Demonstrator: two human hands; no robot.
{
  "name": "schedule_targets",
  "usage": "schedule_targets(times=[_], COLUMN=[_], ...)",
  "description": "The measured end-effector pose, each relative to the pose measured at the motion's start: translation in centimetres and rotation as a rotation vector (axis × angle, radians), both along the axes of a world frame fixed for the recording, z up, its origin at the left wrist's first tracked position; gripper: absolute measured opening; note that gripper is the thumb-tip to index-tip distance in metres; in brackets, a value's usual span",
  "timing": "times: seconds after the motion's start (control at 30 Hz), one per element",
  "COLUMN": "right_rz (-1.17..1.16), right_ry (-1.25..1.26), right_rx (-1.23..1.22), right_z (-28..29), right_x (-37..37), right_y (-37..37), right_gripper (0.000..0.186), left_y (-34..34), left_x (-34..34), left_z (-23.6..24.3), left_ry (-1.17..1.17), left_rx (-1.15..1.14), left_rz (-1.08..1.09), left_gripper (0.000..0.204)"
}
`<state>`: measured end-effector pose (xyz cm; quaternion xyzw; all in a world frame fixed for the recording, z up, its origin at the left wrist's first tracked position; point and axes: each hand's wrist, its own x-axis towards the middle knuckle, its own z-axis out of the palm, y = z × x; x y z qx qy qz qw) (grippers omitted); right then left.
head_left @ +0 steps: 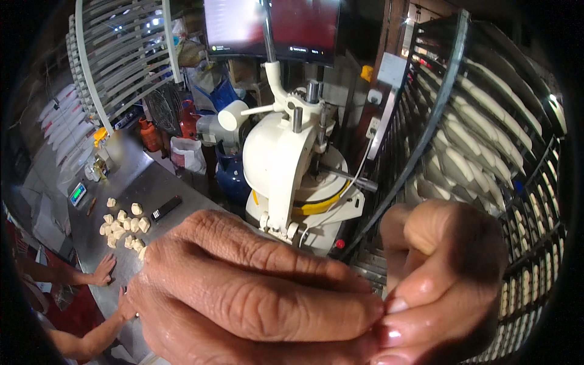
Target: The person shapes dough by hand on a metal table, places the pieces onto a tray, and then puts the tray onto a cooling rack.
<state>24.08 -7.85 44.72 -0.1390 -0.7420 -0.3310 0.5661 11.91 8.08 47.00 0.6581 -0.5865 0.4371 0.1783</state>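
Very close up, both my hands fill the lower part of the head view. My left hand point(243, 298) reaches across from the left, back of the hand up, fingers side by side and bent slightly. Its fingertips meet those of my right hand point(447, 280), which is curled with thumb and fingers drawn together. Whatever the fingertips may pinch is hidden. Beyond my left hand, several pale dough pieces point(125, 224) lie clustered on a steel table point(173, 182). A black remote-like handset point(166, 208) lies beside them.
A co-worker's hands point(104, 269) rest at the table's left edge, near a digital scale point(78, 193). Ahead stands a cream dough machine point(274, 152), with a screen point(274, 27) behind. A tall rack point(441, 115) of long dough pieces rises at right. Gas cylinders point(149, 135) stand behind the table.
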Motion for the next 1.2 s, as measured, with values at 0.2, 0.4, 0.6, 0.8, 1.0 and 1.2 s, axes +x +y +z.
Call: schedule_targets(times=[0.2,0.4,0.6,0.8,1.0,1.2], right_rz=[-0.036,0.015,0.263,0.212,0.454,0.723], right_ry=[0.065,0.114,0.013,-0.02,-0.036,0.668], right_rx=[-0.005,-0.232,-0.443,-0.422,-0.511,-1.195], right_z=[-1.6,-1.9,-0.2,-2.8,-8.9,-18.1], right_x=[0.4,-0.9,-2.3,-0.5,2.1,-2.0], right_y=[-1.3,-1.0,3.1,3.3,11.9,22.1], right_gripper=[0.022,0.012,0.012,0.013,0.019,0.028], left_y=[-2.6,1.1,2.9,3.6,5.4,7.1], left_x=[-2.3,0.3,-4.7,-7.0,-9.0,-11.3], left_z=[-1.1,0.4,-2.4,-5.4,-14.0,-27.6], left_ry=[0.204,-0.201,0.079,0.009,0.007,0.294], left_rx=[-0.256,0.018,-0.021,-0.293,-0.661,-1.357], left_rz=[0.124,-0.062,0.156,0.26,0.677,0.923], left_gripper=[0.021,0.019,0.034,0.044,0.073,0.09])
